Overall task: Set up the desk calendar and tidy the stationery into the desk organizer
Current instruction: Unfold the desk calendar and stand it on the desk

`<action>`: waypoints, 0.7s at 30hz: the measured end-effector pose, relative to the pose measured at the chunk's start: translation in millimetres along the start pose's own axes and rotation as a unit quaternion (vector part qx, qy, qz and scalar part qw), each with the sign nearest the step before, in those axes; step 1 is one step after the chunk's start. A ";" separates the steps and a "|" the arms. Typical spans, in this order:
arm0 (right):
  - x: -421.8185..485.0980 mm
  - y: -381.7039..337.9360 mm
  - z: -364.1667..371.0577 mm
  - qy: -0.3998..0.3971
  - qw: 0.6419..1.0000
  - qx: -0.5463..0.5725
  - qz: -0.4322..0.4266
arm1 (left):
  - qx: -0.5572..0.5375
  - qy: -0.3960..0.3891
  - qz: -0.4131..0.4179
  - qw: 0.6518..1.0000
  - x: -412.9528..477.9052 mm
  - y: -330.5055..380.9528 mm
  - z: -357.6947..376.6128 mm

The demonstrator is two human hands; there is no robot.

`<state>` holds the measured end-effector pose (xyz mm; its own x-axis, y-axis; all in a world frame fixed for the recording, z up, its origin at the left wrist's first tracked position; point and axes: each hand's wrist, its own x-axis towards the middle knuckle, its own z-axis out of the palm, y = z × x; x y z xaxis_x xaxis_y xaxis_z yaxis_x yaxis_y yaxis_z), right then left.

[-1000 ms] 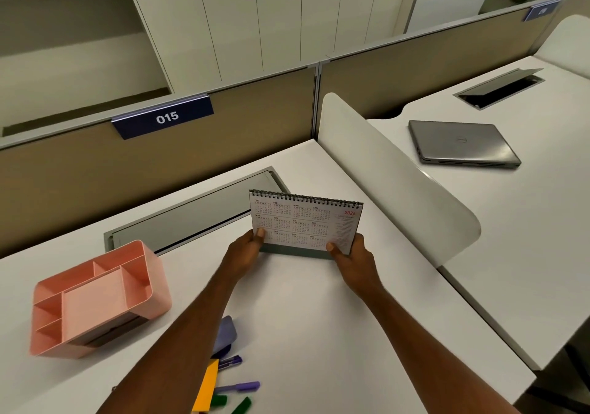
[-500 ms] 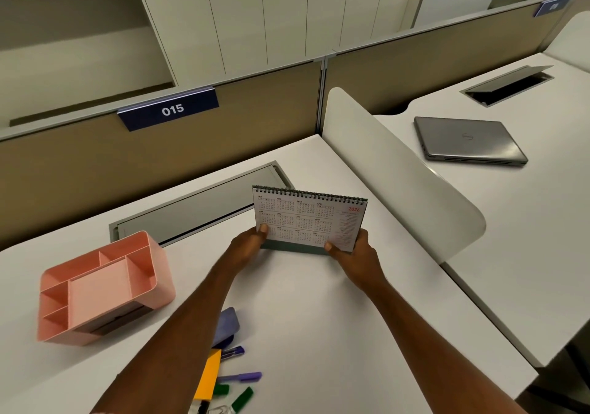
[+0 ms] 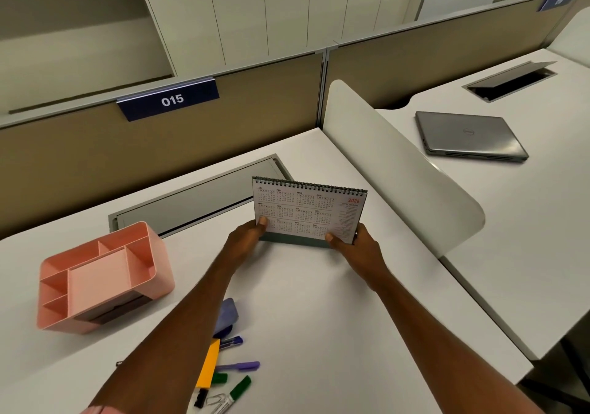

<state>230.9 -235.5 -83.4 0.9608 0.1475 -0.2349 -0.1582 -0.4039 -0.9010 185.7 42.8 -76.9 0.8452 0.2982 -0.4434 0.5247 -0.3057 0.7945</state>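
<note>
Head view, frame centre: left hand (image 3: 245,238) and right hand (image 3: 355,245) pinch the light, stiff calendar (image 3: 309,210) by its lower corners

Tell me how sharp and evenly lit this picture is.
Head view: soft, even light, faint shadows; the calendar print is sharp enough to read 2026; wide-angle bend curves the partition; slight sheen on the laptop.

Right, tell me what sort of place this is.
Most likely an open-plan office workstation: white desks split by partition panels, one carrying a numbered tag reading 015, and a closed laptop on the neighbouring desk.
</note>
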 end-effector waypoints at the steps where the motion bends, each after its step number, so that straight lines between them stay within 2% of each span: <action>1: -1.1 -0.6 0.1 0.003 1.000 0.004 0.002 | -0.013 0.011 0.006 1.000 -2.8 -1.9 0.2; 10: -10.0 -8.0 6.9 0.056 0.998 0.020 0.011 | -0.103 0.053 0.017 0.993 -21.9 -4.0 0.9; 21: -17.5 -9.7 3.4 0.076 0.997 0.019 0.023 | -0.104 0.090 0.014 0.990 -34.7 2.6 2.6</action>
<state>214.8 -231.1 -71.8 0.9752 -0.0102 -0.2211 -0.2090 -0.3715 -0.9046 158.0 29.3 -60.5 0.8176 0.4547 -0.3532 0.4527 -0.1285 0.8823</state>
